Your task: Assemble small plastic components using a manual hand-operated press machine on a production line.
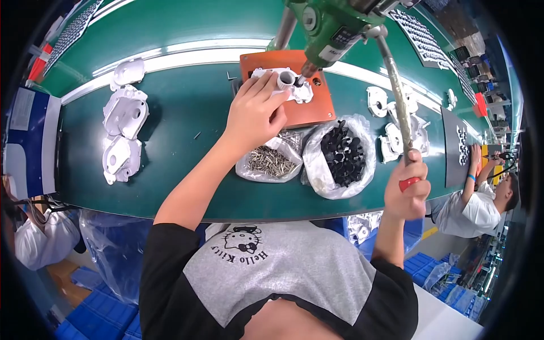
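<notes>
My left hand [256, 116] grips a white plastic housing [304, 94] and presses it down on an orange block [318, 111]. Part of the housing is hidden under the fingers. Over it stands a green bench press [340, 31], its metal tip [306, 70] down at a small black part [299, 82] on the housing; whether they touch I cannot tell. To the right, my right hand [407, 187] is wrapped round the press's long lever [400, 105], close to its red end. Near my left wrist lies a clear bag of small metal pins [271, 162].
A bag of black plastic parts [344, 152] sits beside the pins. White housings are stacked at left [126, 113] and right [391, 141]. Trays of small parts [419, 37] stand at the far right. A co-worker [481, 212] sits at right, another person [48, 238] at left.
</notes>
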A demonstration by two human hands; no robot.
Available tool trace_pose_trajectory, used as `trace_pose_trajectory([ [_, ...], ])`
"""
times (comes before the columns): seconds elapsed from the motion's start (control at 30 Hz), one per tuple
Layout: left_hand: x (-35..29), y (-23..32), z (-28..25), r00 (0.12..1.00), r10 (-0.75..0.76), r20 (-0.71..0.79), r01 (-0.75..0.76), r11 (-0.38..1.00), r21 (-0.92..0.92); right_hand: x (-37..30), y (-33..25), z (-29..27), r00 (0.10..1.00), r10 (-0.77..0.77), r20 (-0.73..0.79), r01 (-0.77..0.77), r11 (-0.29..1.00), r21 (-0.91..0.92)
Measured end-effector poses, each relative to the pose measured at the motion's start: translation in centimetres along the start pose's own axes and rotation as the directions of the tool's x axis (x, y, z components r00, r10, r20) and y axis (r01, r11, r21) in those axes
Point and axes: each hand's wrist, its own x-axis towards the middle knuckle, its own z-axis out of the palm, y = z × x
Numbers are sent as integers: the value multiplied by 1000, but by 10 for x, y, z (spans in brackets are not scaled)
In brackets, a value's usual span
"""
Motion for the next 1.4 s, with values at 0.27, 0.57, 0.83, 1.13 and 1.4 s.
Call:
trace_pose_trajectory([
  [0.27, 16, -12, -10, 937, -256, 239, 268, 963, -19, 160, -3, 14, 971, 48, -232, -20, 993, 119],
  [0.57, 65, -29, -51, 847, -376, 376, 440, 893, -98, 270, 168, 12, 722, 679, -133, -667, 632, -393],
  [0.83, 35, -117, -11, 880, -472, -50, 463, 877, -128, 67, 150, -50, 754, 657, -3, -82, 90, -993],
  [1.13, -44, -112, -146, 798, -599, -66, 532, 648, 545, 17, 153, -55, 793, 596, -127, -147, -16, -989],
  [1.4, -86, -157, -195, 627, -775, 74, 596, 539, 595, 32, 140, -58, 917, 379, -126, -271, 359, -893],
])
